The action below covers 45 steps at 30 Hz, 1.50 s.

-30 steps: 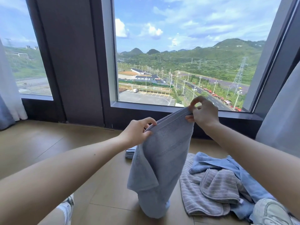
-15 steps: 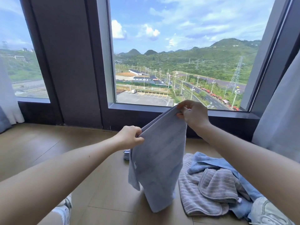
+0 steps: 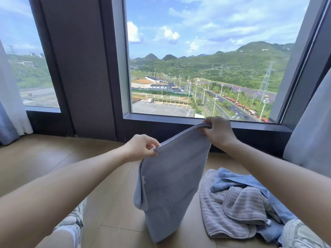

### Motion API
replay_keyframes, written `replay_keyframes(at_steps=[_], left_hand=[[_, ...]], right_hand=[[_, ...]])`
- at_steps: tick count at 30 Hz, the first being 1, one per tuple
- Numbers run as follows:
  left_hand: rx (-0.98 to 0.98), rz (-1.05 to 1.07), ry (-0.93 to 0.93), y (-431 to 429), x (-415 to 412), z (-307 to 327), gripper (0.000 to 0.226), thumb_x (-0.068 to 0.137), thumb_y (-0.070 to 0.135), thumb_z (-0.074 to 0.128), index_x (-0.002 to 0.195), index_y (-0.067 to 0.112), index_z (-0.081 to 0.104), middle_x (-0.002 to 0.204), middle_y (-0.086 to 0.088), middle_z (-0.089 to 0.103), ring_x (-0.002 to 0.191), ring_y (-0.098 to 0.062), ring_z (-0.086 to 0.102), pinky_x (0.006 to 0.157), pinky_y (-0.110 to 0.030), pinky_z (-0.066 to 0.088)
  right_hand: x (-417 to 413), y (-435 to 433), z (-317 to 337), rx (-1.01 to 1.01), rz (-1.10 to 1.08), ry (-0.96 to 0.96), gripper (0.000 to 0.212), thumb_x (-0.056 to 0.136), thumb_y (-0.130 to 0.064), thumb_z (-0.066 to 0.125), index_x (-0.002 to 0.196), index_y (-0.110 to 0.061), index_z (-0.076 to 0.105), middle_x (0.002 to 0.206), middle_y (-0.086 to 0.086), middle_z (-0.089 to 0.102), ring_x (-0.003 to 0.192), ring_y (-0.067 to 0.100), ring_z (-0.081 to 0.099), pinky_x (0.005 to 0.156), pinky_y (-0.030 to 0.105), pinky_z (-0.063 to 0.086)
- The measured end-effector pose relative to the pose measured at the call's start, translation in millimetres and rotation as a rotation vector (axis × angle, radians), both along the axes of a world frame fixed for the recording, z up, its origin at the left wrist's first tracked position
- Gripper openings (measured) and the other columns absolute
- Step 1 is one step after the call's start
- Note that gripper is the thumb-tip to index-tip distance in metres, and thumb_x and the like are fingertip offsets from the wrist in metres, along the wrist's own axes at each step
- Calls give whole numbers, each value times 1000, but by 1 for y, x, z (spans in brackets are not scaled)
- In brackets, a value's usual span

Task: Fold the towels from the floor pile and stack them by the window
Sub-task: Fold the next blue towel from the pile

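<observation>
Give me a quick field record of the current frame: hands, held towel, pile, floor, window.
left hand: pinching the held towel's top left corner
right hand: gripping the top right corner, higher than the left
held towel: grey-blue, hanging doubled, lower end near the floor
floor pile: unfolded, grey striped and blue towels, right of the held one
floor: light wood
window: straight ahead, dark sill
folded stack: not visible

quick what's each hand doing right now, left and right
Left hand: closed, pinching the lower top corner of the grey-blue towel.
Right hand: closed, gripping the same towel's raised corner.
</observation>
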<state>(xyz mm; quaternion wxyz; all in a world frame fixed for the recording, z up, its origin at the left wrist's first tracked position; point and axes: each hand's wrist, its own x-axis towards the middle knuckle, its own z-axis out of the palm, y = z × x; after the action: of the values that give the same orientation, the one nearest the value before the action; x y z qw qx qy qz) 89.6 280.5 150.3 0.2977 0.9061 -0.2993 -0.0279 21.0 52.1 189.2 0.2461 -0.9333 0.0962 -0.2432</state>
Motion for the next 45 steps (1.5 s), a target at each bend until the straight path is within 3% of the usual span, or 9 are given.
replay_keyframes(at_steps=[3,5,10,14,23,28,33,36,45], left_hand=[[177,-19,-53,-4,-2,-8,37,77,6,63,48,24,47,48,10,41,47,-6,38,48,-12,30],[260,-4,-113,-7,-1,-9,40,76,5,59,47,18,36,50,6,36,48,-8,32,44,-13,26],[229,111,-131,-2,12,5,26,77,8,57,53,15,48,56,2,43,51,-9,37,48,-21,31],[123,188,-167,5,20,20,13,81,9,59,84,10,71,67,0,54,61,-12,48,55,-22,37],[137,293,-236,21,40,35,29,90,12,50,115,14,64,104,-13,62,91,-26,57,75,-29,44],[87,415,-240,42,49,30,25,95,10,37,111,14,55,89,-14,54,66,-26,47,62,-31,40],[-37,519,-381,39,54,36,21,92,0,40,105,13,49,88,-4,55,78,-29,49,63,-33,38],[63,551,-360,38,55,37,25,92,1,42,111,14,51,99,-9,60,82,-28,49,65,-34,40],[180,604,-397,37,54,33,22,98,20,41,112,21,59,107,-10,61,94,-27,52,67,-32,36]], right_hand=[[2,5,-2,-23,6,-26,18,91,-12,54,101,-6,67,106,14,59,87,19,46,72,23,32],[3,5,2,3,-15,-66,19,92,-12,52,102,-4,66,105,15,59,86,18,44,71,23,31],[3,-12,11,110,-133,-168,19,93,-11,52,101,-3,67,101,16,63,83,18,47,70,24,33],[2,-20,6,143,-162,-134,19,93,-13,52,98,-1,66,88,12,60,80,20,48,69,26,34],[4,-35,-6,23,-256,26,17,94,-19,52,87,-8,62,84,11,54,78,27,51,66,28,35],[4,-40,-13,-115,-282,139,30,95,-25,51,69,-11,47,86,12,57,78,27,50,65,28,35],[12,-41,-5,45,-262,-28,17,96,-16,49,91,-1,55,87,15,56,80,29,54,66,31,37],[15,-43,-4,59,-256,86,17,94,-17,51,89,-2,56,90,15,62,80,30,61,68,34,48],[11,-47,-9,-58,-303,148,11,94,-14,49,97,-10,60,95,11,56,83,28,51,66,30,37]])
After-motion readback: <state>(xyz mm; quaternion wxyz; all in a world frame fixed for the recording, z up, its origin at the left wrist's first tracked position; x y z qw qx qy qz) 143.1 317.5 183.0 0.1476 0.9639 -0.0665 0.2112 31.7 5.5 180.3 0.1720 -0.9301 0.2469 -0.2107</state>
